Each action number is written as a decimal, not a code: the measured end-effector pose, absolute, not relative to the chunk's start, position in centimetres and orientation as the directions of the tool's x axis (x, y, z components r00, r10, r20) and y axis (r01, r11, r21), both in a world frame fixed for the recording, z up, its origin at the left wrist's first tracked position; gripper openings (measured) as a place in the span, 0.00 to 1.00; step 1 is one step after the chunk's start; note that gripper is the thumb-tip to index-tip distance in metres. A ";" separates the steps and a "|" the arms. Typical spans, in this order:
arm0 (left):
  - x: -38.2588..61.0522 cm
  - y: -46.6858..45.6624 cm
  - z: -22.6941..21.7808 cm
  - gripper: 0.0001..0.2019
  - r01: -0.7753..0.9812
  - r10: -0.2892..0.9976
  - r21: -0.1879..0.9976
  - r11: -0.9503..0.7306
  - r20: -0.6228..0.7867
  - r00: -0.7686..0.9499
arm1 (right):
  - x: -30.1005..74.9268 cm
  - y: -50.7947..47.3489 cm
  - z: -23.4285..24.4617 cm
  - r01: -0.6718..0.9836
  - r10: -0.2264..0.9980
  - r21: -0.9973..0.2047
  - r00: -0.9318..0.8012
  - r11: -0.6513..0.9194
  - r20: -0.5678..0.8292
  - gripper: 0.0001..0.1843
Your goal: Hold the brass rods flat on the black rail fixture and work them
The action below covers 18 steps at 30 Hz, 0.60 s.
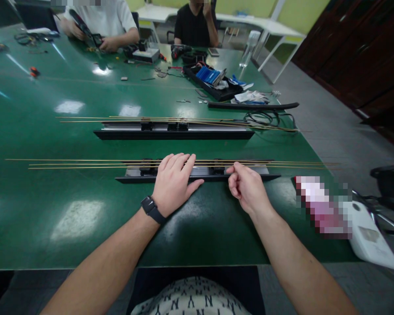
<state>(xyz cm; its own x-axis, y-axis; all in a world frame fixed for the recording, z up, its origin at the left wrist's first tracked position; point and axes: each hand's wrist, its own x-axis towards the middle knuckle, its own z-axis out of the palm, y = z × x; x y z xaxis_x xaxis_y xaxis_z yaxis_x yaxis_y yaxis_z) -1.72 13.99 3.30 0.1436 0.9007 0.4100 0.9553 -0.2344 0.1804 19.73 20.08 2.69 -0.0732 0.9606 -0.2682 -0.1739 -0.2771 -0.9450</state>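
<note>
My left hand (175, 177) lies flat with fingers spread over the near black-and-silver rail (200, 170) and the thin brass-coloured rods (75, 164) stretched along it. To its right, my right hand (248, 186) is closed, its fingers curled and fingertips at the rods. Whether anything is pinched between those fingertips is hidden. Dark blocks (218, 166) sit in the rail beneath the rods. Both rod ends reach well past the rail. Farther back lies a second similar rail (174, 134), also with thin rods (85, 121) along its top.
A white device (369, 236) lies at the table's right edge beside a blurred-out red-edged item (325, 210). Behind the rails are a black strip (252, 106), coiled cable (265, 118), gloves (251, 97) and a black tray (223, 92). Two people sit across the green table (85, 188).
</note>
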 end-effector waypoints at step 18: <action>-1.8 14.0 3.3 0.31 0.956 0.901 0.180 -0.232 0.409 0.142 | 19.6 20.0 3.0 -0.145 0.958 -0.948 -0.074 -0.284 -0.276 0.19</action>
<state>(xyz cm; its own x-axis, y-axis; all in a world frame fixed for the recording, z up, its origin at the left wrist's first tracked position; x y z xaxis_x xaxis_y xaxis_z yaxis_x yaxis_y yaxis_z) -1.80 14.05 3.26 0.1422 0.9012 0.4093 0.9559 -0.2324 0.1796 19.65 20.03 2.98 -0.0744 0.9582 -0.2762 -0.1445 -0.2844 -0.9478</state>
